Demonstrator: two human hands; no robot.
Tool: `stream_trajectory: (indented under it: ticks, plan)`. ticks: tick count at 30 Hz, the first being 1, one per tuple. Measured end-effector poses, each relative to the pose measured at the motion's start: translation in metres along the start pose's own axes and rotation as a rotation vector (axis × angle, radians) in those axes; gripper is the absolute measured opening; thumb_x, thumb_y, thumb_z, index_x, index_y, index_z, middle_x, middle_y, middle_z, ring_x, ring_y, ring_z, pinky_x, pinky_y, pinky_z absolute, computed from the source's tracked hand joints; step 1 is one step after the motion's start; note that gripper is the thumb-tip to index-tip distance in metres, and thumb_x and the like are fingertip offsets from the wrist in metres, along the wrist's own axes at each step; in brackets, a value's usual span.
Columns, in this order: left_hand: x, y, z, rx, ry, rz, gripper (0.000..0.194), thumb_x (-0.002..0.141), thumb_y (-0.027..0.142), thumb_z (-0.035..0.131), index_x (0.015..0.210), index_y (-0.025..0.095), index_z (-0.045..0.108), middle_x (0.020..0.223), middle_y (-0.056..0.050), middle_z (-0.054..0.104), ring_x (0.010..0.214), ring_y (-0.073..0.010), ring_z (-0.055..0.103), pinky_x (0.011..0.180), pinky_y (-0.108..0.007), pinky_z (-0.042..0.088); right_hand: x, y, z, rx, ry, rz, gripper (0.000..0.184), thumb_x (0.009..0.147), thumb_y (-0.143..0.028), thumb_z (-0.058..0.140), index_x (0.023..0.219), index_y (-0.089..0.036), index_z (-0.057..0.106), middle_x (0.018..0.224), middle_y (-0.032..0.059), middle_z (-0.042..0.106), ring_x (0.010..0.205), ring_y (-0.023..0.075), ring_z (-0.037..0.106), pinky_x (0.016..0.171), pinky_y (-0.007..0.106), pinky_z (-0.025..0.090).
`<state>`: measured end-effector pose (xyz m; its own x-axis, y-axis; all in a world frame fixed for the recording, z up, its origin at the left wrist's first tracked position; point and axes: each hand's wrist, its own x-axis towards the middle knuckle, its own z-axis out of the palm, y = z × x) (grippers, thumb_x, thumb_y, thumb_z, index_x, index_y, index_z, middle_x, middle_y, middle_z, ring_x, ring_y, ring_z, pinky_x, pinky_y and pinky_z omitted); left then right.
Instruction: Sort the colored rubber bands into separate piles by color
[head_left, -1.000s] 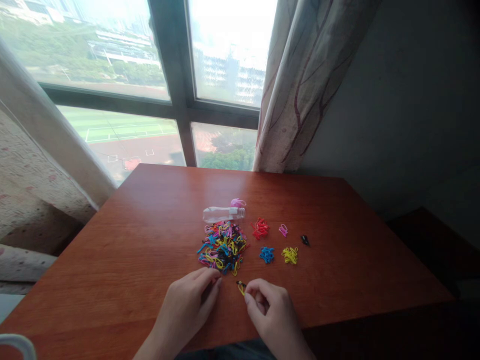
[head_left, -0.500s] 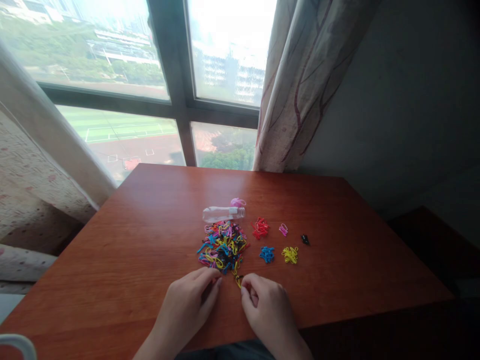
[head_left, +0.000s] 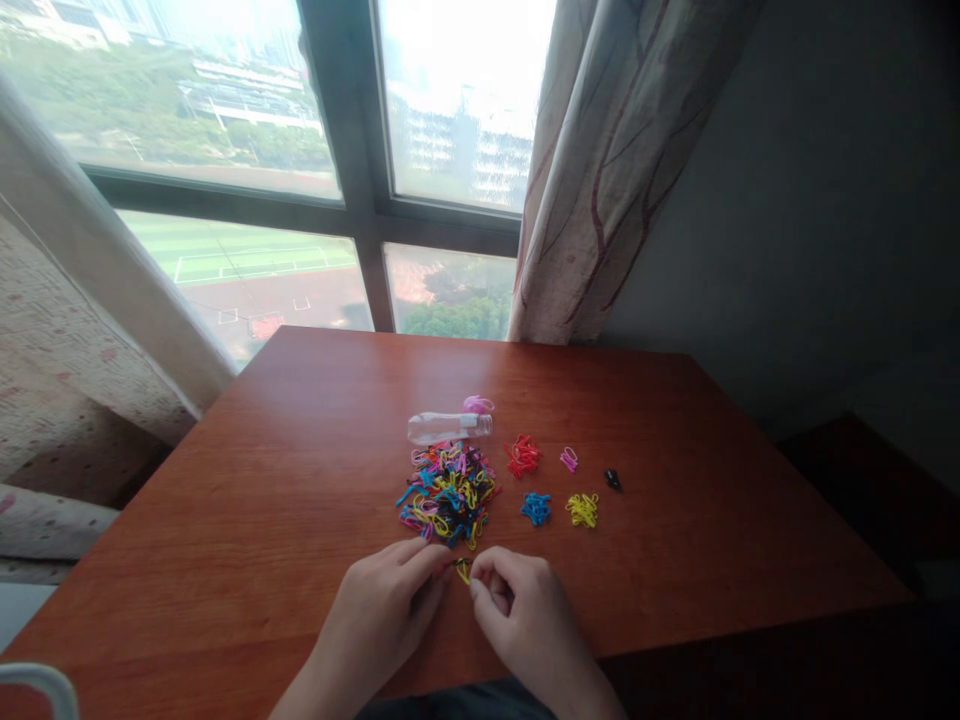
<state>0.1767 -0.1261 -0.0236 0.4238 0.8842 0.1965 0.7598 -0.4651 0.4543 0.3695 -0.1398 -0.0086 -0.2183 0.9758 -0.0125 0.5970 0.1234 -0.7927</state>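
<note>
Close to the near side of a mixed pile [head_left: 450, 490] of small coloured loops, my two hands face each other over the table. My right hand [head_left: 517, 605] pinches a yellow loop [head_left: 463, 572] between thumb and forefinger. A small black loop [head_left: 459, 562] is caught with the yellow one and reaches the fingertips of my left hand [head_left: 394, 600], whose thumb and fingers are closed around its end. Right of the pile lie small sorted heaps: red loops [head_left: 523, 456], blue loops [head_left: 535, 510], yellow loops [head_left: 583, 511], pink loops [head_left: 569, 460] and black loops [head_left: 613, 480].
Behind the pile a clear plastic bottle [head_left: 450, 428] lies on its side, with a pink item [head_left: 478, 404] beside its neck. The brown wooden table [head_left: 225, 520] reaches a window with curtains [head_left: 600, 180]. A white curved bar [head_left: 37, 680] shows at the lower left.
My right hand has moved slightly left with the yellow loop, away from the pile. My left hand has come closer, and its fingertips now meet the black loop.
</note>
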Motion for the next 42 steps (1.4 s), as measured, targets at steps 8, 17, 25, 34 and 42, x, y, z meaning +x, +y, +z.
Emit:
stream_trajectory:
  ticks: [8,17,25,34,42]
  plan:
    - [-0.002,0.0,0.0,0.007,0.022,-0.013,0.018,0.094,0.022,0.048,0.099,0.025,0.065,0.085,-0.001,0.071,0.074,-0.0168,0.069,0.064,-0.024,0.049,-0.002,-0.001,-0.002,-0.03,-0.021,-0.01,0.012,0.08,-0.012,0.054,0.076,-0.021,0.061,0.055,-0.007,0.047,0.053,0.01,0.047,0.056,0.021,0.03]
    - [0.001,0.002,0.0,0.005,0.029,0.02,0.018,0.095,0.022,0.048,0.089,0.024,0.066,0.08,-0.002,0.07,0.072,-0.0164,0.068,0.064,-0.023,0.049,-0.004,-0.004,-0.006,-0.022,-0.036,-0.034,0.013,0.08,-0.011,0.053,0.077,-0.021,0.062,0.057,-0.0061,0.05,0.055,0.0103,0.049,0.057,0.02,0.032]
    - [0.001,0.004,-0.003,-0.029,0.028,0.018,0.019,0.094,0.02,0.046,0.094,0.024,0.065,0.084,-0.002,0.072,0.073,-0.0165,0.069,0.065,-0.023,0.05,0.004,0.001,0.001,0.149,0.065,-0.019,0.012,0.085,-0.019,0.054,0.077,-0.018,0.064,0.057,-0.0052,0.049,0.051,0.0095,0.047,0.05,0.019,0.031]
    - [-0.001,0.0,-0.001,-0.014,0.05,0.023,0.02,0.094,0.022,0.045,0.094,0.024,0.066,0.086,-0.003,0.073,0.072,-0.0165,0.07,0.066,-0.024,0.053,-0.007,0.047,-0.036,-0.081,0.45,0.074,0.031,0.093,-0.041,0.05,0.082,-0.019,0.068,0.059,0.0,0.057,0.053,0.0139,0.054,0.052,0.021,0.042]
    - [-0.001,-0.001,0.0,-0.001,0.017,0.016,0.019,0.096,0.022,0.043,0.096,0.024,0.062,0.089,-0.002,0.073,0.077,-0.0177,0.071,0.066,-0.026,0.052,-0.016,0.092,-0.068,-0.285,0.596,0.155,0.036,0.092,-0.05,0.051,0.087,-0.019,0.068,0.062,0.0023,0.061,0.054,0.0168,0.059,0.054,0.024,0.044]
